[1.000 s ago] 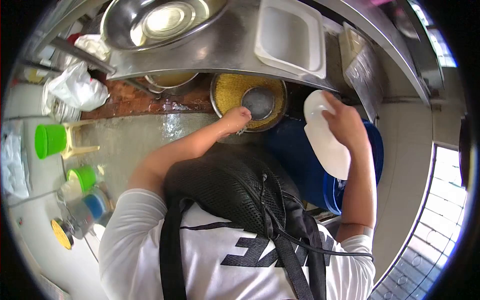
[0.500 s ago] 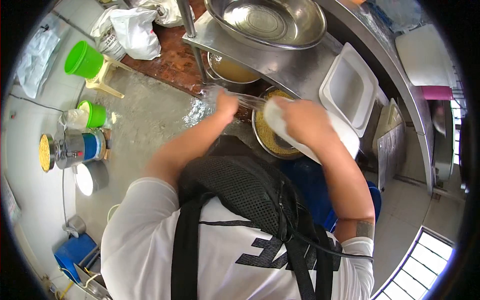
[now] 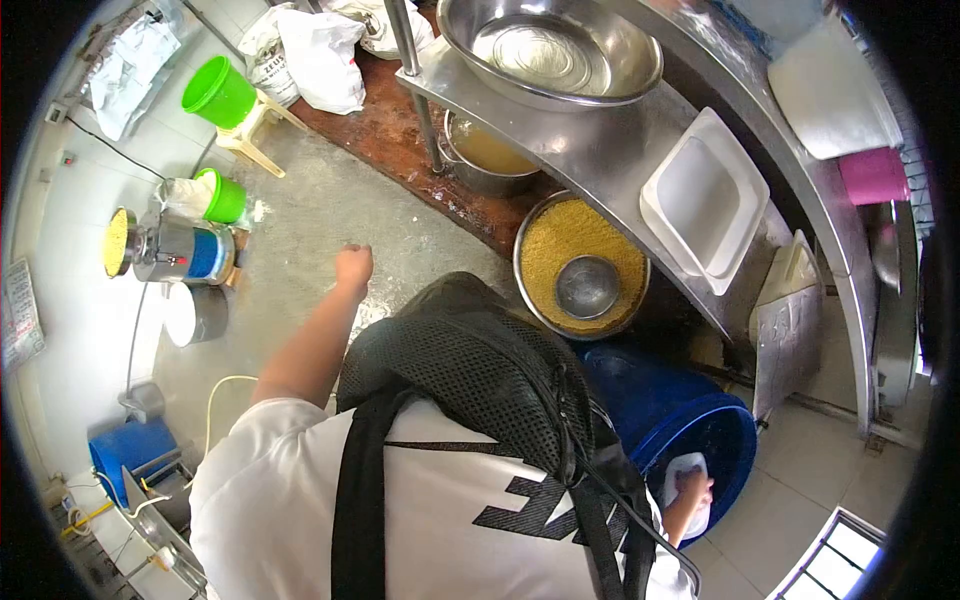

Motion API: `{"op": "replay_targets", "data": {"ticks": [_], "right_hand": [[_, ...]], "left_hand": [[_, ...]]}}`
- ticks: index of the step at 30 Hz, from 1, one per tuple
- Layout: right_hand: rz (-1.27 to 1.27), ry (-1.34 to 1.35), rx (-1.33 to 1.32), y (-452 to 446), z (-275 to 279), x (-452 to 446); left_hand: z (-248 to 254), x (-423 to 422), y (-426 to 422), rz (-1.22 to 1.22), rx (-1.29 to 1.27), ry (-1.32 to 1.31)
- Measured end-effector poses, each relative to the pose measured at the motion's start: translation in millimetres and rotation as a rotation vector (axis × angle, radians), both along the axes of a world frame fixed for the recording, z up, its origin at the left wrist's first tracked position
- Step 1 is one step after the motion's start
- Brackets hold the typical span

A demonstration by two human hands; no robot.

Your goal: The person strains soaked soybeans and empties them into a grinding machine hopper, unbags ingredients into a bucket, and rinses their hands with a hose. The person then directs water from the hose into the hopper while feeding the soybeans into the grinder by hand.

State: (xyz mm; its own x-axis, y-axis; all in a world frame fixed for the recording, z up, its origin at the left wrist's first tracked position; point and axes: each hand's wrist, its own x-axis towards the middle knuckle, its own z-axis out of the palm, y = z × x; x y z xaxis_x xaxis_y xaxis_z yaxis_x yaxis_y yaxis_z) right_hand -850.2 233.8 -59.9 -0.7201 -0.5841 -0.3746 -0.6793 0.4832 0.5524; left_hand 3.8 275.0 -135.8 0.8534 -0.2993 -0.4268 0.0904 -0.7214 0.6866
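My right hand [image 3: 694,489] reaches into the mouth of a large blue barrel [image 3: 652,432] at the lower right. It grips a white plastic container [image 3: 684,464], seen partly behind the fingers. How deep the container sits and what it holds are hidden. My left hand [image 3: 353,266] hangs over the wet floor with its fingers curled in and nothing visible in them. Between the hands, a wide metal basin of yellow grain [image 3: 575,228] stands beside the barrel, and a small steel bowl [image 3: 587,287] rests on the grain.
A metal pot [image 3: 490,178] of cloudy liquid stands under the steel shelf [image 3: 590,150]. On that shelf are a large steel basin [image 3: 550,55] and a white tray [image 3: 706,200]. Green buckets [image 3: 218,92], a grinder [image 3: 185,252] and white sacks [image 3: 322,60] stand at left.
My right hand has carried the white container from over the grain basin down into the barrel. Clear streaks beside the container are gone. My left hand has moved left and down.
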Motion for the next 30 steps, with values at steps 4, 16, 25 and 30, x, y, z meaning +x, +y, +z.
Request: {"op": "replay_targets", "data": {"ticks": [4,16,25,30], "right_hand": [[-0.086,-0.152,-0.025,19,-32,39],[0.642,-0.273,-0.176,37,-308,-121],[-0.124,-0.586,-1.138,8,-281,-131],[-0.239,-0.501,-1.335,27,-88,-59]], "left_hand": [[-1,-19,-14,-0.114,0.092,-0.17],[66,-113,-31,-0.504,0.134,-0.244],[94,-162,-70,-0.825,-0.019,-0.287],[93,-148,-78,-1.001,-0.175,-0.256]]}}
